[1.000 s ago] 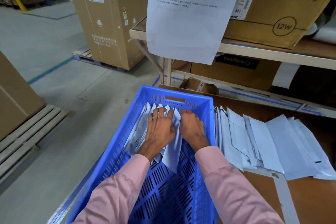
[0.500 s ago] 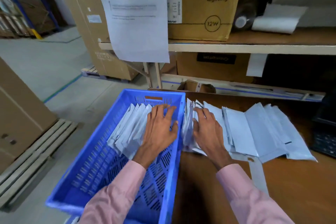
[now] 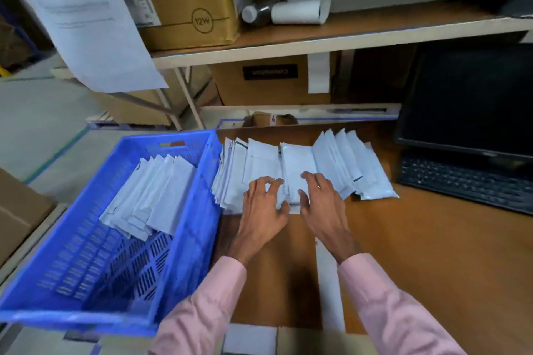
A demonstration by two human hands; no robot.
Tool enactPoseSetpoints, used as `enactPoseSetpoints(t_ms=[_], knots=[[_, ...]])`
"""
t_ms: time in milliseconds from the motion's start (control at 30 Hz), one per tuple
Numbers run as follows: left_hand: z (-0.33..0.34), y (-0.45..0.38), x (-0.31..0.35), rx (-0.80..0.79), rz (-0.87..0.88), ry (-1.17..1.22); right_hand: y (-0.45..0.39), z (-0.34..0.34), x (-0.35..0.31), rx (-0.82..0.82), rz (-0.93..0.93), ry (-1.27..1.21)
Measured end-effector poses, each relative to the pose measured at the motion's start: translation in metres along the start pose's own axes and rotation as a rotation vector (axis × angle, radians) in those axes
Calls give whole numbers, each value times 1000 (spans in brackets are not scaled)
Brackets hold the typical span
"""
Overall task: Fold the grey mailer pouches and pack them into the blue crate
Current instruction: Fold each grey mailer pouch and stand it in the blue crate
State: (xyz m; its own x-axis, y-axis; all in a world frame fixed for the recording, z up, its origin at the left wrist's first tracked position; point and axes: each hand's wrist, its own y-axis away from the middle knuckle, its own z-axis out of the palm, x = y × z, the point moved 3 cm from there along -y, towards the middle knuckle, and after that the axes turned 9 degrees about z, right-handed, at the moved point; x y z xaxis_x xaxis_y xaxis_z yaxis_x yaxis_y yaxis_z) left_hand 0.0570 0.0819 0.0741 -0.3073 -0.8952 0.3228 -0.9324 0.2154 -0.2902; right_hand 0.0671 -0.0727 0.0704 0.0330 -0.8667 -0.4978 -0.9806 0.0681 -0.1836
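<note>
Blue crate stands at the left, touching the left edge of the brown table. A row of folded grey pouches leans inside its far half. Loose grey mailer pouches lie fanned on the table just right of the crate. Left hand and right hand both rest on the near edge of this spread, fingers bent onto the pouches; whether either actually grips one cannot be told. A dark monitor and keyboard sit at far right.
</note>
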Motion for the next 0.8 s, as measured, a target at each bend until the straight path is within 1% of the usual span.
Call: enactPoseSetpoints(t_ms=[233,400,567,667,733,800], knots=[[54,-13,32,-120,33,111,14,0,50,-27,123,61],[81,-23,44,-168,54,170,14,0,67,-43,209,97],[113,-36,46,-241,23,282,9,7,83,-47,292,109],[129,-48,48,-245,-19,328,7,6,92,-75,314,129],[135,-55,52,-230,-76,365,8,5,97,-110,321,161],[137,-65,56,-205,-98,370,6,3,101,-120,309,170]])
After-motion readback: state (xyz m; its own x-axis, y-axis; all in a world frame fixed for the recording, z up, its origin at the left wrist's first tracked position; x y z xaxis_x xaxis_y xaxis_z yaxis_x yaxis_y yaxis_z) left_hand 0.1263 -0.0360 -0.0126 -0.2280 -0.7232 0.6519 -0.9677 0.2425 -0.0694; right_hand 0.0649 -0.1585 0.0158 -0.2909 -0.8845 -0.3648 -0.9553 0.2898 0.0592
